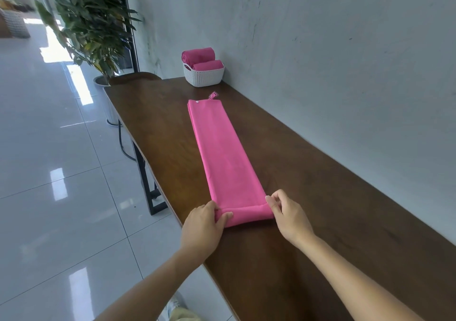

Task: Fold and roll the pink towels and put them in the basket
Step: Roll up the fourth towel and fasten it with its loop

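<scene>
Two rolled towels (197, 55) already sit in the white basket (204, 78) at the table's (320, 209) far end.
Third pink towel (222, 153) lies mid-table as a long folded strip; left hand (203, 229) and right hand (288, 218) both grip its rolled-up near end, one per side.

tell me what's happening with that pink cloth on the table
A person is starting to roll a long folded pink towel lying flat on the dark wooden table. The left hand and right hand each grip one side of its near end, where only the first turn is rolled. Two rolled pink towels already sit in the white woven basket at the table's far end.
</scene>
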`<state>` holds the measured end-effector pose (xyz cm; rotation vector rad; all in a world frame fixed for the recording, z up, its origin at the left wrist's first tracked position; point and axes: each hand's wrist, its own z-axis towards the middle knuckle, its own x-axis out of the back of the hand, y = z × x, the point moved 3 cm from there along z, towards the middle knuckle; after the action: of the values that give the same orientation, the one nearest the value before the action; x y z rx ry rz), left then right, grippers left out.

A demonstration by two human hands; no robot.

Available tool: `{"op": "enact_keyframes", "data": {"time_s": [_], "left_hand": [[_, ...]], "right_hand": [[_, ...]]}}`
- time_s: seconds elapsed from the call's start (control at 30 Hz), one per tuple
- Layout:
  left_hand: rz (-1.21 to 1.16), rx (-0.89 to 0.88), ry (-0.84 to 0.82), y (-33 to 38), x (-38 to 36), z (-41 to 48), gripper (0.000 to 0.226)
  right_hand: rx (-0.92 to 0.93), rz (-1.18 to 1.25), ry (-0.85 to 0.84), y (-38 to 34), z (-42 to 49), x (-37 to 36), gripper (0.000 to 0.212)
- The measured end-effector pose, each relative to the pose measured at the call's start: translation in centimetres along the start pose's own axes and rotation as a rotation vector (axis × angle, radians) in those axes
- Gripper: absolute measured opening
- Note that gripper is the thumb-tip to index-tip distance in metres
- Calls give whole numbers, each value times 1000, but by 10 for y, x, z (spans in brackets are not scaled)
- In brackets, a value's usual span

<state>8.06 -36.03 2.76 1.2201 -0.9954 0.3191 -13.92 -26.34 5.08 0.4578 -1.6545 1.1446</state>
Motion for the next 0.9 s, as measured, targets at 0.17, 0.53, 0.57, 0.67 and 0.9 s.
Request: {"op": "enact_keyframes", "data": {"time_s": [0.17, 0.53, 0.57, 0.67, 0.9], "left_hand": [[-104, 109, -66, -2, 5, 12, 32], [-52, 15, 145, 1, 8, 20, 27], [-34, -39, 158, 2, 7, 21, 23], [34, -195, 170, 5, 4, 19, 21], [195, -432, 142, -6, -7, 18, 47]], "right_hand": [[116, 21, -1, 8, -3, -3, 40], [81, -124, -19, 6, 24, -9, 50], [60, -132, -32, 6, 26, -9, 50], [15, -158, -95, 9, 38, -10, 58], [-59, -91, -147, 7, 57, -8, 59]]}}
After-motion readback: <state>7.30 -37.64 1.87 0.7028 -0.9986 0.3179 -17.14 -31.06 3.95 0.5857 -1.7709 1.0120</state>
